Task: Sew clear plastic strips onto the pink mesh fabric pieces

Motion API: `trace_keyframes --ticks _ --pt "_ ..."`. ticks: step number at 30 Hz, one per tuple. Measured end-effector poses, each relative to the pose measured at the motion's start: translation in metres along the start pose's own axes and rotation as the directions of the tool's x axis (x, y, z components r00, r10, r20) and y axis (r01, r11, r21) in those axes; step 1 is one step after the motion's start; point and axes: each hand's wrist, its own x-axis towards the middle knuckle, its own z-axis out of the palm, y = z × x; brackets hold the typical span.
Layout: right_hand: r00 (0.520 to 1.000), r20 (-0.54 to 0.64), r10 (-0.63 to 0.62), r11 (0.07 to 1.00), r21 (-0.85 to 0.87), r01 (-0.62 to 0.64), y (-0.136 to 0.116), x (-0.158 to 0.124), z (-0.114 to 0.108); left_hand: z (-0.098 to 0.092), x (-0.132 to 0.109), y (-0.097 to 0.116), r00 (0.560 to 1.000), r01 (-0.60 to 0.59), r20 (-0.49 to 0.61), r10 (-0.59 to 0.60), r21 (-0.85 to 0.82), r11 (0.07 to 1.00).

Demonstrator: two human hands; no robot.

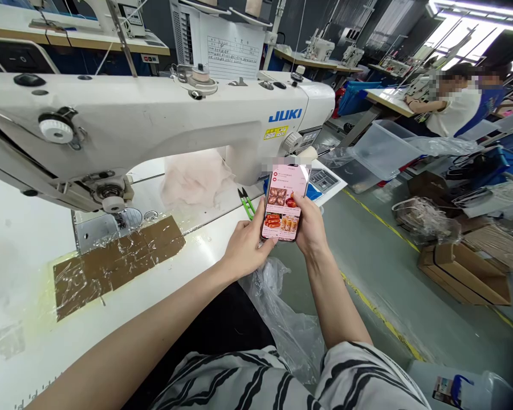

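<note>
Both my hands hold a smartphone (283, 202) upright, its lit screen facing me with pink background and pictures of food. My left hand (248, 242) grips its lower left edge. Fingers of my right hand (311, 226) wrap round the right edge, and the thumb lies over the screen. Just left of the phone, green-handled thread snips (247, 203) lie on the white sewing table (209, 242). Behind them a white JUKI sewing machine (162, 114) spans the table. A crumpled pale pink cloth (196, 176) sits under its arm.
Brown tape (119, 265) covers part of the table before the needle area. Clear plastic (277, 307) hangs beside my lap. At right are a plastic bin (382, 151), an open cardboard box (465, 273) and a seated person (457, 102) at another machine.
</note>
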Motion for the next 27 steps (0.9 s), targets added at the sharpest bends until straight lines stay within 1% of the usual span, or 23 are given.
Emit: trace_keyframes --ticks 7,17,27 --pt "1.000 -0.027 -0.002 1.000 -0.011 0.002 0.0014 0.0023 -0.0005 -0.0004 0.0005 0.0009 1.000 0.007 0.012 -0.007 0.013 1.000" --pt "1.000 -0.029 0.001 1.000 -0.009 -0.001 0.0047 0.0028 0.0006 0.0033 0.0019 -0.0048 0.999 -0.033 -0.031 0.034 0.017 0.999" --pt "1.000 -0.020 -0.002 0.999 -0.032 0.001 0.0039 0.0020 0.0005 0.0004 -0.0003 0.0002 1.000 0.021 -0.019 -0.021 0.015 1.000"
